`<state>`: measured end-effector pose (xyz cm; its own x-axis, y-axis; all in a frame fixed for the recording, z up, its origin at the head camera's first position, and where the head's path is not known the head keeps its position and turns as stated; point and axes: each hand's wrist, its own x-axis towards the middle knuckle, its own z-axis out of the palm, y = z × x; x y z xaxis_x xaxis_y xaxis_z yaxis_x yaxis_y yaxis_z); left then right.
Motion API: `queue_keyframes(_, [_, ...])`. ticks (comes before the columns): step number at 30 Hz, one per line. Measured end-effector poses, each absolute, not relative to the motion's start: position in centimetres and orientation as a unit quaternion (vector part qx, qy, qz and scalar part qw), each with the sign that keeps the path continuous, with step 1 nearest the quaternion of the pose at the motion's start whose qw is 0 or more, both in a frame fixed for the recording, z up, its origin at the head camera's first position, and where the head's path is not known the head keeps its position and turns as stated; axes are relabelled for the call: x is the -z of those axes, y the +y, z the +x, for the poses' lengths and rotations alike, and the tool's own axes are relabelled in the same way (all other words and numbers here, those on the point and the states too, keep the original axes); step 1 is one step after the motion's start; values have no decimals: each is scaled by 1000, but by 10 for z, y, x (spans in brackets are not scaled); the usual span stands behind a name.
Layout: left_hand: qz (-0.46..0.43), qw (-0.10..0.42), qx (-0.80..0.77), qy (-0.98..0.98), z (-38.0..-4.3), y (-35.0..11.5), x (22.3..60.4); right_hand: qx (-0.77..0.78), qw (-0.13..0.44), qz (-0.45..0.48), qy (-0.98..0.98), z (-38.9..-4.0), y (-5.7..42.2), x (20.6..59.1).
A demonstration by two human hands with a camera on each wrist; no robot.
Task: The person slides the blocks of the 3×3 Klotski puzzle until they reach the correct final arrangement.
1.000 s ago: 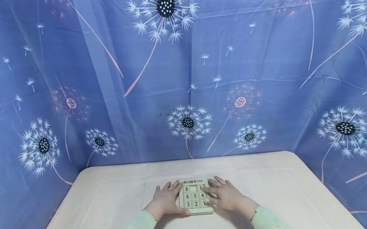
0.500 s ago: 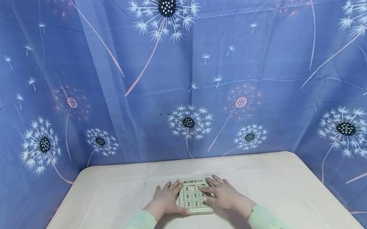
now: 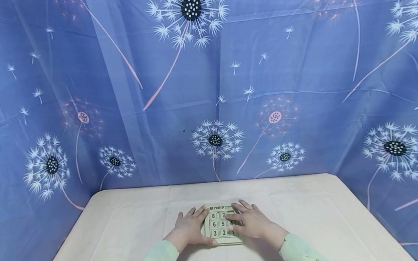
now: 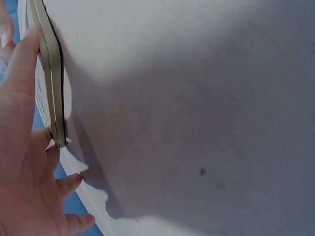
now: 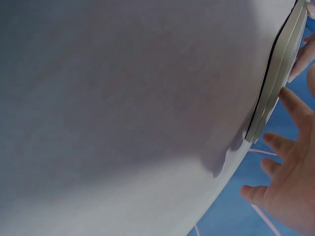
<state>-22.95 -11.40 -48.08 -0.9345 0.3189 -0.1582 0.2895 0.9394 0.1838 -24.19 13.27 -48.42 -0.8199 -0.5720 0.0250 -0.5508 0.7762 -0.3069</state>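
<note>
- The number puzzle [image 3: 218, 224] lies midway between the surface's [image 3: 128, 215] side edges.
- Left hand [image 3: 190, 228] spreads along its left side; right hand [image 3: 254, 223] fans out over the tiles [image 3: 214, 224].
- An angled push could jam the 7 tile [image 3: 222, 215].

One sliding number puzzle [image 3: 227, 240]. Eight numbered tiles [image 3: 223, 224]: two seen in the top row, three in the middle, three in the bottom. One left-hand grip [image 3: 190, 229], one right-hand grip [image 3: 255, 224]. Two pale green sleeves [image 3: 157, 258]. One bench [image 3: 128, 219]. On blue cloth [image 3: 263, 75], seven black dandelion centres [image 3: 215, 140], three pink dandelion centres [image 3: 275, 117].
</note>
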Motion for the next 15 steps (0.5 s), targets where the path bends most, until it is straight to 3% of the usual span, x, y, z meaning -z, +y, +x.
queue_keyframes(15, [153, 92, -85, 980, -231, -114, 483, 147, 37, -297, 943, -244, 129, 485])
